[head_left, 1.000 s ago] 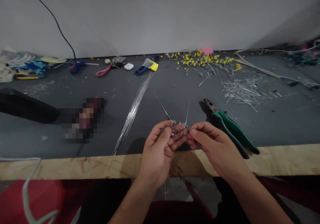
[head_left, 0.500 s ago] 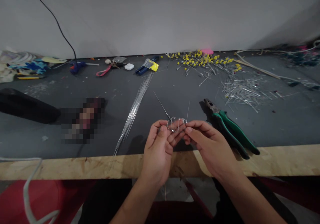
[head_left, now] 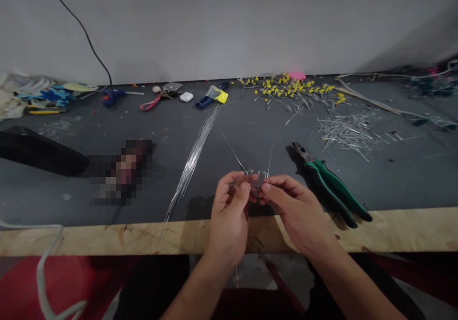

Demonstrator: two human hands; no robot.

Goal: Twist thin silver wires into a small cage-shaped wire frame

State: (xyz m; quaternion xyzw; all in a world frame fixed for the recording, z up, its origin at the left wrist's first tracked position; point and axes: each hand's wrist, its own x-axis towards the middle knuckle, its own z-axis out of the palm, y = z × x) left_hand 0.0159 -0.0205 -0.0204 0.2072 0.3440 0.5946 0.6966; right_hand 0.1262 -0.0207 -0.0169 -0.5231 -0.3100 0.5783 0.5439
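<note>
Between my two hands is a small round frame of bent silver wire [head_left: 264, 173], with two long wire ends pointing up and away from me. My left hand [head_left: 232, 210] pinches its left side, thumb laid over the front. The thumb and fingers of my right hand [head_left: 291, 203] grip the right side. Much of the frame is hidden behind my fingers. To the right of my right hand lie pliers [head_left: 331, 184] with green and black handles, jaws pointing away. A bundle of straight silver wires [head_left: 193, 160] lies left of my left hand.
Yellow-tipped wire stems [head_left: 293, 86] and a heap of short wire pieces [head_left: 348, 131] lie at the back right. A blue glue gun [head_left: 112, 97] and a white case [head_left: 186, 97] sit along the wall. The wooden table edge [head_left: 125, 239] runs in front.
My left thumb and fingers have shifted right over the wire frame, so less of it shows. My hands are closer together. The view has shifted slightly.
</note>
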